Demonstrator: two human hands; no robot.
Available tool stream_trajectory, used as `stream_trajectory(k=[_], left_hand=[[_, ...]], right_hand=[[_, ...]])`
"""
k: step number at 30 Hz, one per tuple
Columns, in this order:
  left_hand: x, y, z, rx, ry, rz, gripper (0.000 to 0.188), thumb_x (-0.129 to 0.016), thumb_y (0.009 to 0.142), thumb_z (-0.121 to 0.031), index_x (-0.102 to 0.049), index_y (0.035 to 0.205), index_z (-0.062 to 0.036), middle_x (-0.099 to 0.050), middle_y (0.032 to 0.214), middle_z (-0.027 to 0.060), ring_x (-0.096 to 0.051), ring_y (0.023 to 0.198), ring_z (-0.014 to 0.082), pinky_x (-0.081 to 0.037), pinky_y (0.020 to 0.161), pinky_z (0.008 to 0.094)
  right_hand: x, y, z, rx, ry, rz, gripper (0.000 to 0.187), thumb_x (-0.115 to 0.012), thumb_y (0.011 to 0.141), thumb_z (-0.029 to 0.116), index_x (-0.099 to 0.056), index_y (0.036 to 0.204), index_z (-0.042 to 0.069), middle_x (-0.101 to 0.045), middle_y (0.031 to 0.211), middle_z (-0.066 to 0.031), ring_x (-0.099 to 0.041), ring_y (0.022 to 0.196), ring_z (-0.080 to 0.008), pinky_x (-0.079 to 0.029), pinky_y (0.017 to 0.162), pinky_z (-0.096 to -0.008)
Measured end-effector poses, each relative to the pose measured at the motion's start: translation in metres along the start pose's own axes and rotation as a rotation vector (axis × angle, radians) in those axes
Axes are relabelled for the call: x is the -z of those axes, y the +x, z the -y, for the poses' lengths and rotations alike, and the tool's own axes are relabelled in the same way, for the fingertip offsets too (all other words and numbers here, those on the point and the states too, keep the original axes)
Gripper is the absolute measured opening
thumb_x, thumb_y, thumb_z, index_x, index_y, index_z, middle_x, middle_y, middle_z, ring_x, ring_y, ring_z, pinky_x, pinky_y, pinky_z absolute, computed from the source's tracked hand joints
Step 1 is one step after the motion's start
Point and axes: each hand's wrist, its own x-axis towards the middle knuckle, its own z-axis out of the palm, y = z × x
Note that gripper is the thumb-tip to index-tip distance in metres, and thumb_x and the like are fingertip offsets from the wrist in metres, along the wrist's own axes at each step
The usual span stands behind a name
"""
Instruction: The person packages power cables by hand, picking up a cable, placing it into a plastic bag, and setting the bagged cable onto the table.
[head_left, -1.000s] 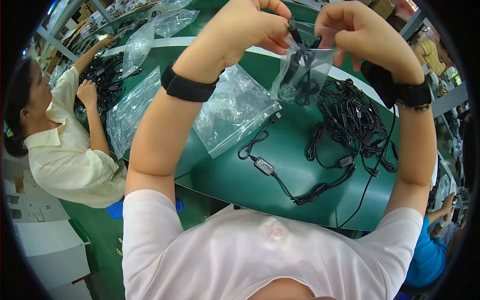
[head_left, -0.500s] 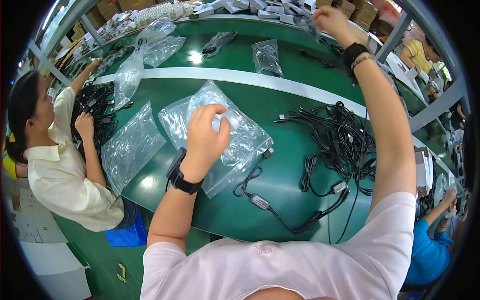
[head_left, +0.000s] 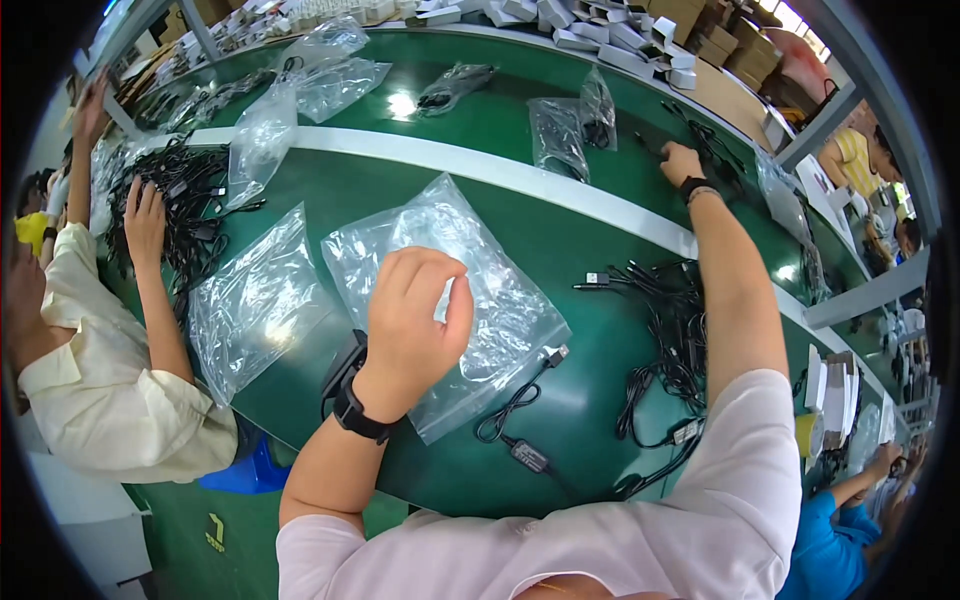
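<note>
My left hand (head_left: 412,318) hovers over overlapping clear plastic bags (head_left: 500,300), thumb and index fingertip meeting in a ring with nothing seen inside. Below it, a black cable (head_left: 530,458) with a USB plug and an inline box lies at the front of the table. My right hand (head_left: 682,162) reaches across the white divider, fingers slightly bent and holding nothing visible. Nearest to it is a loose black cable (head_left: 712,140) on the far green surface. Left of that hand lies a bagged cable (head_left: 598,112), beside another clear bag (head_left: 558,140).
A heap of black cables (head_left: 680,340) lies beside my right forearm. The white divider (head_left: 450,160) crosses the table; small white boxes (head_left: 630,40) are piled behind. At left, a person in a cream shirt (head_left: 110,400) reaches over another cable pile (head_left: 175,200). Metal posts (head_left: 870,280) frame the right.
My right hand has let go of the bagged cable, which now lies on the far surface, and has come back nearer. My left thumb and index finger have closed together.
</note>
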Motion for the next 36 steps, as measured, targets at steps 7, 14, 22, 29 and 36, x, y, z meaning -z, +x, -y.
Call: stream_trajectory(k=[7, 14, 22, 29, 36], left_hand=[[0.0, -0.014, -0.021, 0.364, -0.399, 0.169, 0.012, -0.061, 0.078, -0.008, -0.057, 0.088, -0.002, -0.06, 0.081, 0.009, -0.055, 0.076, 0.0213, -0.043, 0.066, 0.03], [-0.006, -0.004, -0.061, 1.102, -1.476, 0.18, 0.028, -0.061, 0.083, -0.027, -0.057, 0.09, -0.0005, -0.059, 0.081, 0.0035, -0.054, 0.074, 0.0116, -0.043, 0.065, 0.0238], [0.016, -0.018, -0.064, 0.446, -0.289, 0.188, 0.032, -0.075, 0.064, -0.028, -0.054, 0.06, -0.0045, -0.053, 0.055, 0.006, -0.05, 0.048, 0.0131, -0.038, 0.044, 0.0269], [0.02, -0.012, -0.077, 0.517, -0.716, 0.256, 0.056, -0.078, 0.066, -0.031, -0.048, 0.106, -0.0056, -0.056, 0.081, 0.0039, -0.054, 0.07, 0.013, -0.043, 0.061, 0.0214], [0.015, 0.022, -0.027, 0.963, -1.979, -0.083, 0.033, -0.056, 0.085, -0.027, -0.047, 0.11, -0.0062, -0.056, 0.099, 0.0146, -0.055, 0.092, 0.0257, -0.045, 0.082, 0.0382]], right_hand=[[0.172, -0.06, 0.061, 0.037, 0.898, -0.215, 0.018, -0.055, 0.084, 0.016, -0.06, 0.096, 0.003, -0.056, 0.076, -0.003, -0.055, 0.071, -0.0142, -0.046, 0.066, -0.0271], [0.264, -0.2, 0.134, 0.536, 1.476, 0.11, 0.027, -0.046, 0.09, 0.014, -0.046, 0.113, -0.001, -0.051, 0.086, -0.0042, -0.051, 0.094, -0.0153, -0.045, 0.073, -0.0264], [0.274, -0.277, 0.143, 0.785, 2.048, 0.321, 0.022, -0.036, 0.095, 0.013, -0.04, 0.111, -0.001, -0.047, 0.093, -0.0091, -0.045, 0.109, -0.0254, -0.047, 0.085, -0.033], [0.275, -0.278, 0.14, 0.703, 2.377, 0.38, 0.02, -0.034, 0.095, 0.011, -0.037, 0.109, -0.003, -0.043, 0.089, -0.0091, -0.04, 0.111, -0.0263, -0.047, 0.089, -0.0349], [0.236, -0.312, 0.14, 0.509, 1.902, 0.202, 0.023, -0.047, 0.091, 0.021, -0.044, 0.104, 0.002, -0.044, 0.071, -0.0043, -0.047, 0.082, -0.0194, -0.048, 0.054, -0.0221]])
